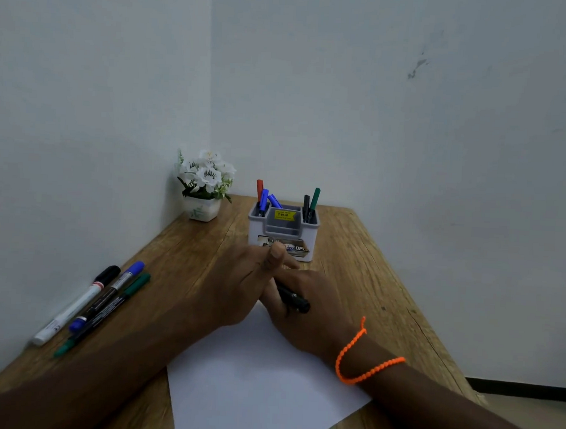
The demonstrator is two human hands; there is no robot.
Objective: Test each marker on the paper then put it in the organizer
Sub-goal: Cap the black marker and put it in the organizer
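both hands meet over the paper (pixel 259 387), right hand (pixel 306 309) gripping a black marker (pixel 292 298), left hand (pixel 238 284) hiding its tip.

The black marker (pixel 293 299) shows only its rear end; its tip is hidden between the hands. The organizer (pixel 282 234) label is partly covered and illegible. The paper (pixel 253 386) runs off the bottom edge.

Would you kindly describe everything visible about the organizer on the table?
The organizer is a small white plastic box with grey inner compartments, standing upright on the wooden table near the wall. A yellow price sticker sits inside, a printed label on its front. Red and blue markers stand in its left slot, black and green in its right. The left hand partly hides its base.
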